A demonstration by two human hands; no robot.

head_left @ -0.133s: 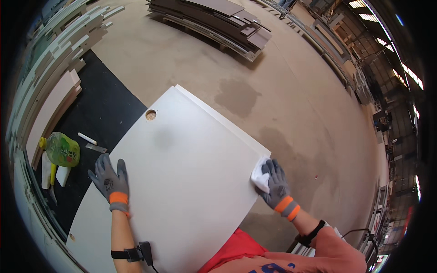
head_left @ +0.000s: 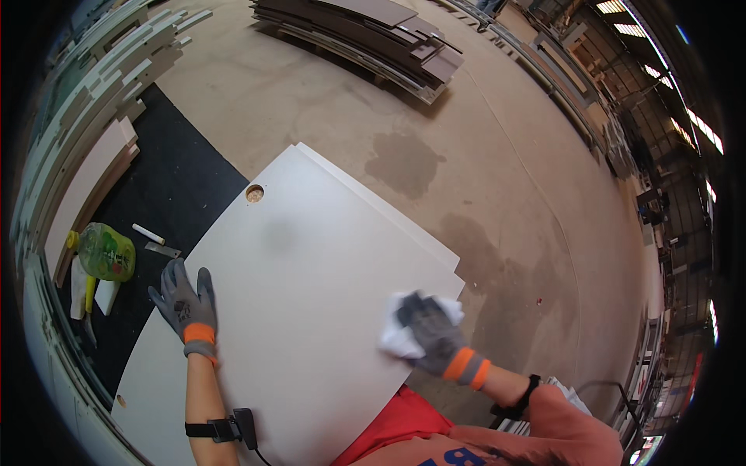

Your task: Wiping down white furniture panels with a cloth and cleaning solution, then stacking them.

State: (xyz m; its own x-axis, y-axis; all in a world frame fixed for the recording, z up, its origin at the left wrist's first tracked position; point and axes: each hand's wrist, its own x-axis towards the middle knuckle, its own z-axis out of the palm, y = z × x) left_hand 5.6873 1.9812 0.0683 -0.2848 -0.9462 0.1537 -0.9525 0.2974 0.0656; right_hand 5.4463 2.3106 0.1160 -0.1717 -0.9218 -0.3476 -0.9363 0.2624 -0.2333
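A large white panel lies before me, with a round hole near its far left corner. My left hand, in a grey glove with an orange cuff, rests at the panel's left edge. Its fingers are stretched out and hold nothing. On the right part of the panel, my right hand, gloved the same way, presses a white cloth against the surface. Motion blurs this hand and cloth a little. Another panel's edge shows beneath the top one along the far right side.
Left of the panel, a dark work surface carries a bottle of yellow-green liquid, a white marker-like stick and a small metal blade. Stacked boards line the far left. Dark panels lie on a pallet across the floor.
My right hand has slid the cloth inward from the panel's right edge, to the left and slightly nearer to me. The left hand has barely moved.
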